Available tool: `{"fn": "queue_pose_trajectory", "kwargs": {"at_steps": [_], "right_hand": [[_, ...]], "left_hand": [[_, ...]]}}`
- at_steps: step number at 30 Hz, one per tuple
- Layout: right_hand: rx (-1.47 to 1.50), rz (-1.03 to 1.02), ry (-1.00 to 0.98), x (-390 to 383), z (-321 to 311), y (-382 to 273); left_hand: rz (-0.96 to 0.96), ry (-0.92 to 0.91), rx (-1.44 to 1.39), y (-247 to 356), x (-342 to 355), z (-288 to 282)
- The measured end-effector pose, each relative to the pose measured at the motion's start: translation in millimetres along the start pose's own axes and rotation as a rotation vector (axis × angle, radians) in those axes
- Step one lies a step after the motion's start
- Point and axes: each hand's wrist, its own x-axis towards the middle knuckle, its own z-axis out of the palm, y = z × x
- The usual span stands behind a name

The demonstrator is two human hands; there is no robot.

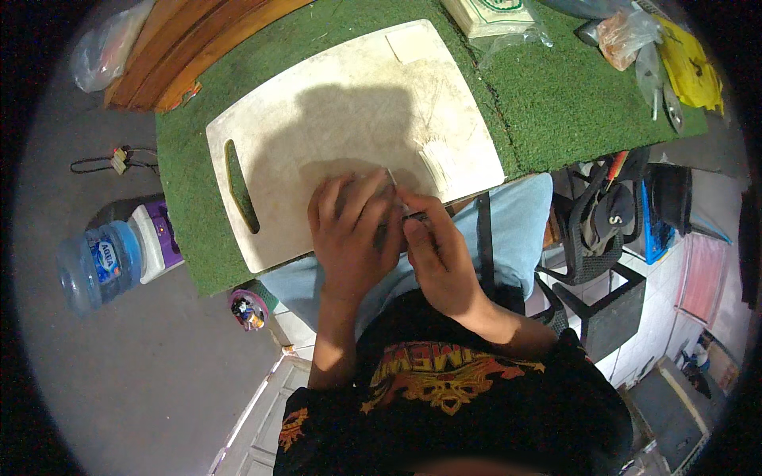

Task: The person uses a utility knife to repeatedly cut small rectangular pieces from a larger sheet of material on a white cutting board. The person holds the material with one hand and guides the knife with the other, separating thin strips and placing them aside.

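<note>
Left hand (pixel 359 226), grip hidden, adjoins right hand (pixel 440 258) pinching something small (pixel 407 211) over the cutting board (pixel 278 151)'s near edge, green-printed packet (pixel 492 17) by its far-right corner.

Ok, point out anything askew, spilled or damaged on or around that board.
Nothing looks spilled. Near the right edge of the white board, thin pale strips lie at uneven angles, not squared. Beyond it, a ragged dark line breaks the green covering, perhaps a seam or tear.

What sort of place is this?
Probably a room in a home: a translucent blue plastic water jug, a black plastic chair, and a white rectangular cutting board on a green turf-covered table.
</note>
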Motion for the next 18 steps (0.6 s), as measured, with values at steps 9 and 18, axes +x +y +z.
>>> {"fn": "queue_pose_trajectory", "kwargs": {"at_steps": [9, 18], "right_hand": [[-0.053, -0.049, 0.024, -0.9, 3.4, 1.5], [-0.035, -0.036, 0.044, -1.0, 4.1, 4.3]], "left_hand": [[0.008, -0.030, 0.020, 0.1, -2.2, -2.7], [0.012, -0.043, 0.021, 1.0, 0.0, -3.8]]}}
